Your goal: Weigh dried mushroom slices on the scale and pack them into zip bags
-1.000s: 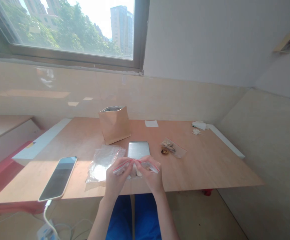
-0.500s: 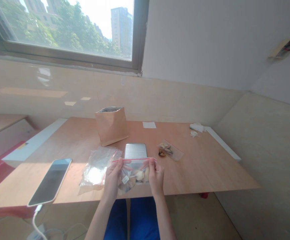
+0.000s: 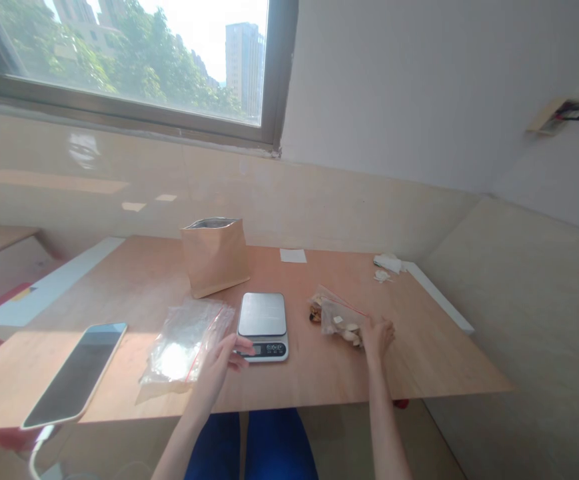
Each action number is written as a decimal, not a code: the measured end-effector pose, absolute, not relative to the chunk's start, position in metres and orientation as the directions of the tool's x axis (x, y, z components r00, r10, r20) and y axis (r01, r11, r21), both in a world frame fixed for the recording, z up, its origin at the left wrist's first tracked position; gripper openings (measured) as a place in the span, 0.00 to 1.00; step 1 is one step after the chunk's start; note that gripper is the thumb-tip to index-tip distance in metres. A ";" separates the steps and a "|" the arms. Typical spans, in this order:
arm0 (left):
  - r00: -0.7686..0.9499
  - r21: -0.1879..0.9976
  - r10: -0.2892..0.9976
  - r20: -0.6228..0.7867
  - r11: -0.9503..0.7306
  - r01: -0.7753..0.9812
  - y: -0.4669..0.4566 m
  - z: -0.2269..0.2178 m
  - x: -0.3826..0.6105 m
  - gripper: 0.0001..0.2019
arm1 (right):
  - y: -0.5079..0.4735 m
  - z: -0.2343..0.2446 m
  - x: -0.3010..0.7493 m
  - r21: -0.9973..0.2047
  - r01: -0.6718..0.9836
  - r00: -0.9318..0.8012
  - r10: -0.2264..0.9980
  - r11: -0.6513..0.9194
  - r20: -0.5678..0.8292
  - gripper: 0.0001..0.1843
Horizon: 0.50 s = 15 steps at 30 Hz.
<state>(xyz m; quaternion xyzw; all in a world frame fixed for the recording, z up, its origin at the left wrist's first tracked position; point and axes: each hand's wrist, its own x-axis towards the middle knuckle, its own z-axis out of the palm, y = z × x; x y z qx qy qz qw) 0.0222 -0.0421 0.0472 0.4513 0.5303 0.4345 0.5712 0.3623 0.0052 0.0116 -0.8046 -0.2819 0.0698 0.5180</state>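
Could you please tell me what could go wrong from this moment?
The right hand holds the clear bag at one end, so the bag might slip. The left hand is close to the front of the scale and could nudge it by accident. The phone lies at the table's front edge; a tug on its hanging cable might pull it off.

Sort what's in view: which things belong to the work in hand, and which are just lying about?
Likely in use:
filled zip bag, at the right hand
scale, by the left hand
flat plastic bags
brown pouch, standing open

Apparently just lying about:
phone
white slip
white scraps
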 end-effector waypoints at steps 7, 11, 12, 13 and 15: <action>0.072 0.973 0.971 -0.229 0.225 0.055 -0.038 0.036 0.020 0.26 | -0.010 -0.023 0.302 -0.312 0.934 0.328 0.772 -0.176 0.545 0.27; 0.036 0.971 0.973 -0.229 0.225 0.082 -0.036 0.036 0.012 0.29 | 0.006 -0.038 0.313 -0.187 0.972 0.214 0.865 -0.142 0.453 0.26; 0.032 0.972 0.975 -0.222 0.218 0.092 -0.036 0.037 0.010 0.29 | 0.013 -0.038 0.322 -0.186 0.976 0.187 0.885 -0.117 0.426 0.26; 0.029 0.973 0.977 -0.212 0.208 0.104 -0.036 0.037 0.007 0.29 | 0.020 -0.037 0.330 -0.190 0.978 0.159 0.903 -0.088 0.398 0.25; 0.008 0.974 0.983 -0.185 0.182 0.134 -0.037 0.037 0.001 0.29 | 0.031 -0.033 0.343 -0.198 0.979 0.117 0.929 -0.048 0.352 0.24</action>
